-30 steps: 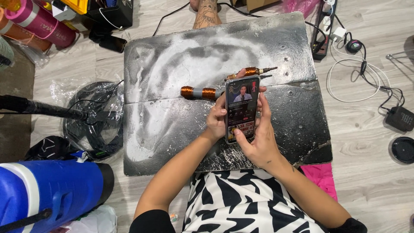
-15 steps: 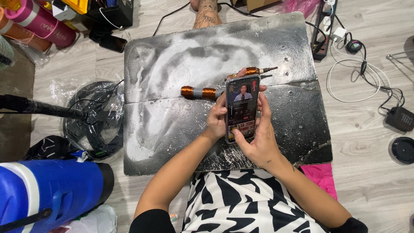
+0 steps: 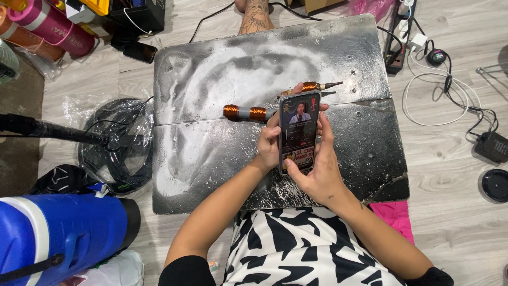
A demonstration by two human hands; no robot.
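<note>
Dusty grey-white slab (image 3: 222, 79), copper-orange wound rod (image 3: 244, 112), blue cooler (image 3: 58, 233), black-and-white patterned shirt (image 3: 301, 249), pink cloth (image 3: 394, 217).

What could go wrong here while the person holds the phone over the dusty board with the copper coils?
1. The phone is held by the left hand and right hand over the hard dark board; if it slips, it may fall and crack.
2. White powder on the board could get onto the phone.
3. The copper coil piece lies loose nearby; a hand might knock it and make it roll.
</note>
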